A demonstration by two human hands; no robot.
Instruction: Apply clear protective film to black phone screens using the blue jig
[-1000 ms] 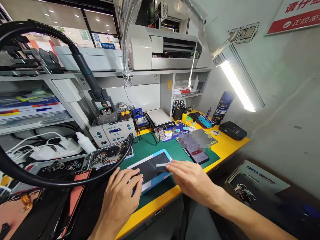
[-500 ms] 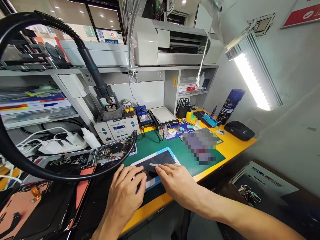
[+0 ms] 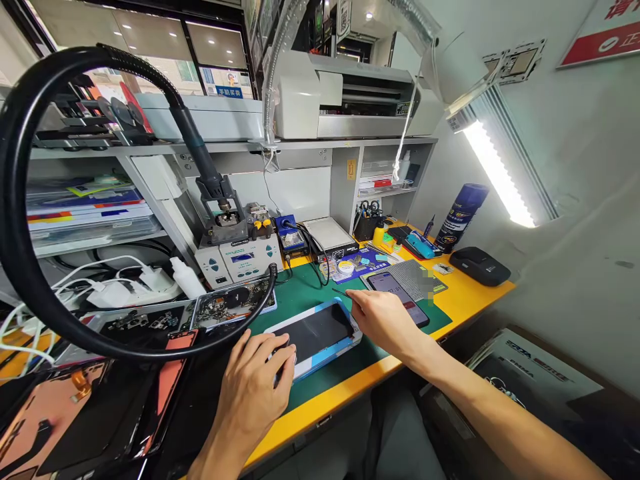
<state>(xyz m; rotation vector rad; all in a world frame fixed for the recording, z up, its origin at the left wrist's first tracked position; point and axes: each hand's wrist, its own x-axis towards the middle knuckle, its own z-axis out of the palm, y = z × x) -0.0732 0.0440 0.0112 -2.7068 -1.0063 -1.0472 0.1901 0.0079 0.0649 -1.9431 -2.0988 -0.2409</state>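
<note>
Since half a second ago, the right hand [image 3: 383,320] has swung away from over the flat black rectangular panel [image 3: 315,332], out to its far right corner; the left hand [image 3: 255,380] keeps to the panel's left end. Thumb and fingers of the right hand are closed on a thin, narrow tool [image 3: 341,291], dark from this angle; its free end points left, above the green cutting mat [image 3: 295,288]; the rest of the tool is hidden by the fingers. Fingers of the left hand are half curled, the thumb a little apart from the index finger; whether they grip the panel or only rest on it, I cannot tell. Panel and the blue-and-white rectangular holder [image 3: 327,357] around it lie on the green mat, between the hands, near the front edge of the yellow desk [image 3: 283,435]; just beyond the right hand lies a dark phone with a lit screen [image 3: 415,312], partly on a grey patterned pad [image 3: 407,277]; beyond the left hand, a white-and-grey control box with a small display [image 3: 247,261] stands at the back; a thick black hose [image 3: 15,200] loops across the left side.
</note>
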